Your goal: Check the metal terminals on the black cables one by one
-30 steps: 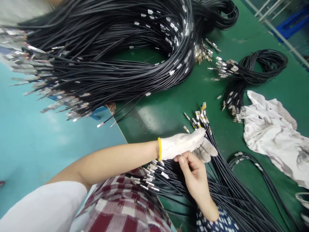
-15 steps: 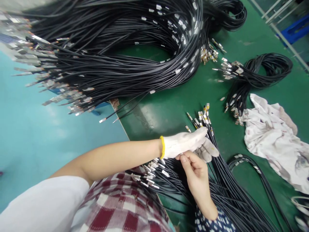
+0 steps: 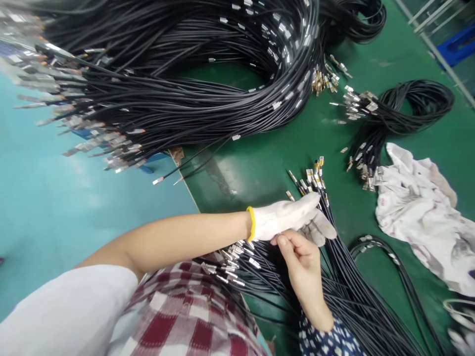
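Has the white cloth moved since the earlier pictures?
No, the white cloth hasn't visibly moved: its left edge still meets the silver ends of the small cable coil.

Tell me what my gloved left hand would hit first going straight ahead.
Likely the black cables with yellow-marked ends, right by the fingertips of your left hand; depth is unclear, so it might pass over them.

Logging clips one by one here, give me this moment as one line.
gloved left hand at black cables | bare right hand against it | grips unclear | white cloth on green table
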`<state>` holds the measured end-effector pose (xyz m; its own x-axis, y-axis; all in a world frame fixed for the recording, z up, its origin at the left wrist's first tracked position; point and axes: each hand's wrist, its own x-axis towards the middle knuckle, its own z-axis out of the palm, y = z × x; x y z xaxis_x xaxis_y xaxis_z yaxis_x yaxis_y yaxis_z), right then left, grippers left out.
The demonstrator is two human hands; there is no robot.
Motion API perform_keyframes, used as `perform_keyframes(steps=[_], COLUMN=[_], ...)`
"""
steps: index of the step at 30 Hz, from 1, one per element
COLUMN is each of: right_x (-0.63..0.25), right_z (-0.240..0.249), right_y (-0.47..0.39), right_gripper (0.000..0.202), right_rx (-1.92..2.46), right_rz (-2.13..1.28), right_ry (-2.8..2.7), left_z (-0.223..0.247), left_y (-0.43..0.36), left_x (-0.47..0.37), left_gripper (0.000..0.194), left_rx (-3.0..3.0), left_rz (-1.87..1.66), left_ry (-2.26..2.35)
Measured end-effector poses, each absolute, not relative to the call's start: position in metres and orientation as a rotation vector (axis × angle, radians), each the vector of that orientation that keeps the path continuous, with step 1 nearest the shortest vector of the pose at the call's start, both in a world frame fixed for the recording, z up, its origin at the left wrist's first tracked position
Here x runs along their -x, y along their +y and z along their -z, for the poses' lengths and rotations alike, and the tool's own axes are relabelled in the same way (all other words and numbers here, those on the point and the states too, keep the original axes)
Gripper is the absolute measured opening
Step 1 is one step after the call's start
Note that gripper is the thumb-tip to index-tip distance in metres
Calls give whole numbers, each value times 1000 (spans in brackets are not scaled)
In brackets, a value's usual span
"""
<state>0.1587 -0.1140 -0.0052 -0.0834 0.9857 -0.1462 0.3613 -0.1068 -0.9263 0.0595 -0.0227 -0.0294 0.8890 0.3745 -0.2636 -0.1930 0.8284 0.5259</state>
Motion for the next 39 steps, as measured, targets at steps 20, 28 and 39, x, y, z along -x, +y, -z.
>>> perform_keyframes(steps=[20, 28, 39], right_x=[-156, -160, -174], right_z=[5, 5, 8], right_y=[-115, -113, -126], right_gripper=[26, 30, 29], right_rx=[1500, 1447, 1586], right_rz=[-1286, -1322, -398], right_ry=[-1424, -1425, -1992], left_z=[19, 36, 4], left_y=[-26, -12, -1], left_x=[-54, -58, -24], left_gripper=[73, 71, 59], left_rx=[-670, -329, -328], left_rz=[-325, -239, -936], left_ry=[487, 342, 447])
